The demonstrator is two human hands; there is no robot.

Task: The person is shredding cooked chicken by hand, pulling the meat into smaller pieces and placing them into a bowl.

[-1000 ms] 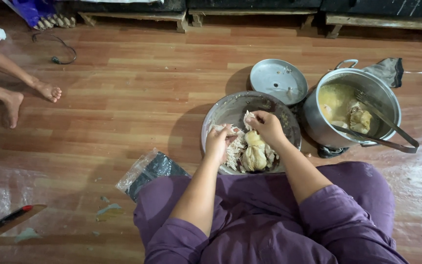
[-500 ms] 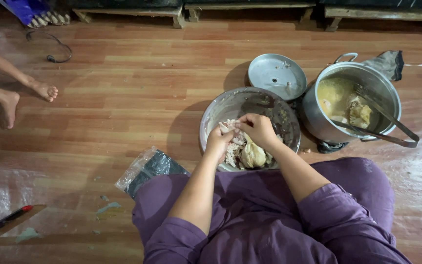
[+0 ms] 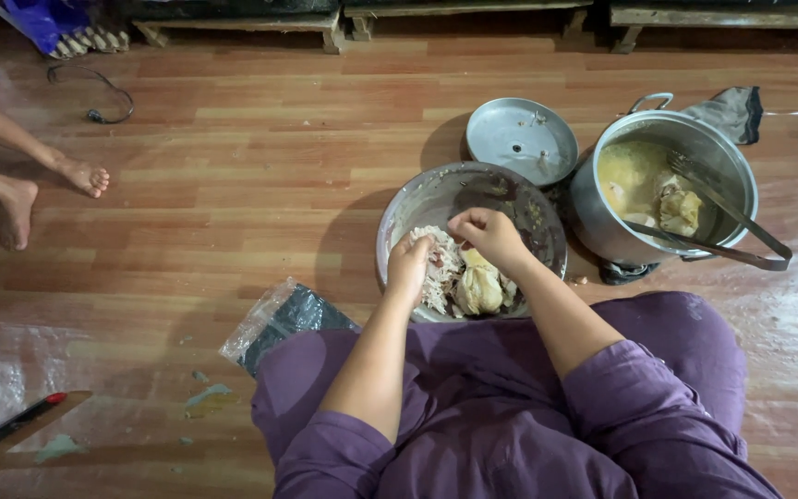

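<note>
A metal bowl (image 3: 445, 189) sits on the wooden floor in front of my knees. It holds pale shredded cooked meat (image 3: 438, 277) and a larger yellowish piece (image 3: 479, 288). My left hand (image 3: 409, 263) rests at the bowl's left side with its fingers pinched on the shredded meat. My right hand (image 3: 487, 236) is over the middle of the bowl, fingers closed on a strip of meat just above the yellowish piece. Both forearms reach out from purple sleeves.
To the right stands a metal pot (image 3: 662, 185) of yellow broth with meat pieces and tongs (image 3: 722, 231) across it. A lid (image 3: 521, 139) lies upside down behind the bowl. A plastic bag (image 3: 279, 319) lies at my left. Another person's bare feet (image 3: 53, 189) are far left.
My right hand has shifted slightly left and back over the bowl, pulling meat. The left hand has stayed on the shredded meat at the bowl's left.
</note>
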